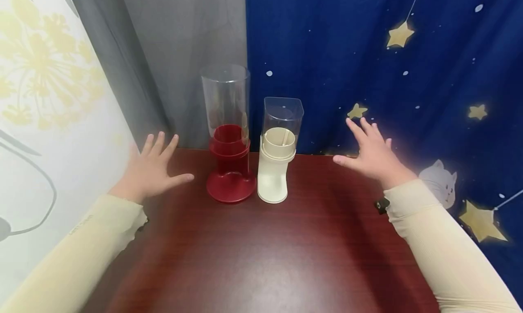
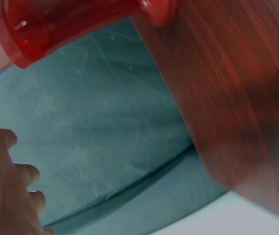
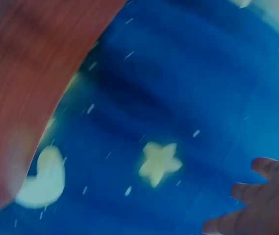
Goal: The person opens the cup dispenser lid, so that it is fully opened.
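Two dispensers with clear tops stand side by side near the back edge of the table. The taller red dispenser [image 1: 231,188] is on the left, with a round base and a clear cylinder. Right of it is a smaller cream dispenser [image 1: 272,181] with a clear, squarish top. My left hand [image 1: 153,172] is raised left of the red one, fingers spread, holding nothing. To the right of the cream one, my right hand [image 1: 373,156] is also raised with spread fingers and nothing in it. In the left wrist view, part of the red dispenser [image 2: 70,24] shows beyond my fingertips.
The dark red wooden table [image 1: 261,254] has its back edge just behind the dispensers. Behind it hang a grey curtain [image 1: 188,31] and a blue curtain [image 1: 327,40] with stars. A white patterned surface [image 1: 53,99] rises at the left.
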Demonstrator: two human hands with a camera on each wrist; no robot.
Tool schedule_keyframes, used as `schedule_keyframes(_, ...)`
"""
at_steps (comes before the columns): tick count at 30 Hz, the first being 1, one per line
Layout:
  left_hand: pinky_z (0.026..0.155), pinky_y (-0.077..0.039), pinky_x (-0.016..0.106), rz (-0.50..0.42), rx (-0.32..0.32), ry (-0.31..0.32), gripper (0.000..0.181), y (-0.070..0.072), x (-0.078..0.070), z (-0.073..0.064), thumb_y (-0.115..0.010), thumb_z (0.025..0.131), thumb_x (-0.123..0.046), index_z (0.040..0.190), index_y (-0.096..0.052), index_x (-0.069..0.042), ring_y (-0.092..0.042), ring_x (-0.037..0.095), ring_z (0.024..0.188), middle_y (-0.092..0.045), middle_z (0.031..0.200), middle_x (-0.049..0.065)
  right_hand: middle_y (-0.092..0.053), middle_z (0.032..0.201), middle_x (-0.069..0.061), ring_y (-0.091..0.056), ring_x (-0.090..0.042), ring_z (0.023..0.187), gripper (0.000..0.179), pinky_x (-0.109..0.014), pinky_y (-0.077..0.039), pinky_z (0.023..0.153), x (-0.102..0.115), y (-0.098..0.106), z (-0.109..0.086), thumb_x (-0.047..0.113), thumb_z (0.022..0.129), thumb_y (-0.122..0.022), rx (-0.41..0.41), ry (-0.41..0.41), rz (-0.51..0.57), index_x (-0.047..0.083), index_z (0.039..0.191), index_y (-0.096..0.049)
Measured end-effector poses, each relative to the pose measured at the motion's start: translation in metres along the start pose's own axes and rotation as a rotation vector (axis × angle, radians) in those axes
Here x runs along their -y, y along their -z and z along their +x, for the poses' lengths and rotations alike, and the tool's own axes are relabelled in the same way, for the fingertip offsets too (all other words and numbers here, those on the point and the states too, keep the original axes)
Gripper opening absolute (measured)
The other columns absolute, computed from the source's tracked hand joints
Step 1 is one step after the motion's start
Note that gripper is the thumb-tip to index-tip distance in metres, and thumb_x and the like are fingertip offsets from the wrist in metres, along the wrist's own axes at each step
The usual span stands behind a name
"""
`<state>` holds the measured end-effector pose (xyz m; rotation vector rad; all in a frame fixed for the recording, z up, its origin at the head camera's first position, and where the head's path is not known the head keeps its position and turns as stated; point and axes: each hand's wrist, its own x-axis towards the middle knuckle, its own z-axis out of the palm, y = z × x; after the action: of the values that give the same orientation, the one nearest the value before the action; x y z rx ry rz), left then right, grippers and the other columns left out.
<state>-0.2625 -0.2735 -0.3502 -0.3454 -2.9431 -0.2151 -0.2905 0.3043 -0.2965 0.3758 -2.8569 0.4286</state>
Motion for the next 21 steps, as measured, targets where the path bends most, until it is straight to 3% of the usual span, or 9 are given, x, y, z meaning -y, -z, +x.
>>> schedule_keyframes(8, 0.123, -0.005, 0.076, -0.229, -0.029, -0.03, 0.124, -0.001, -0.009, 0.01, -0.066, 0.087, -0.078, 0.171, 0.003, -0.018, 0.003, 0.05, 0.161, -0.004, 0.177, 0.02, -0.008, 0.177, -0.016, -0.01, -0.044, 0.162, 0.106, -0.079, -0.018, 0.12, 0.048, 0.015, 0.017, 0.054, 0.089, -0.079, -0.03, 0.107, 0.215, 0.03, 0.171, -0.016)
schedule_keyframes(14, 0.126, -0.008, 0.072, -0.316, -0.037, -0.029, 0.128, -0.002, -0.02, 0.013, -0.075, 0.084, -0.073, 0.171, 0.004, -0.022, 0.002, 0.045, 0.163, -0.005, 0.178, 0.012, -0.008, 0.178, -0.011, -0.011, -0.037, 0.163, 0.106, -0.076, -0.02, 0.121, 0.077, 0.026, 0.026, 0.059, 0.089, -0.078, -0.038, 0.138, 0.244, 0.032, 0.171, -0.016)
schedule_keyframes(21, 0.117, -0.027, 0.077, -0.397, -0.035, 0.018, 0.131, -0.004, -0.037, 0.017, -0.078, 0.078, -0.075, 0.17, 0.006, -0.032, 0.002, 0.037, 0.164, -0.004, 0.179, 0.002, -0.011, 0.178, -0.008, -0.01, -0.029, 0.164, 0.106, -0.072, -0.021, 0.124, 0.101, 0.034, 0.04, 0.065, 0.089, -0.074, -0.054, 0.18, 0.267, 0.03, 0.171, -0.017)
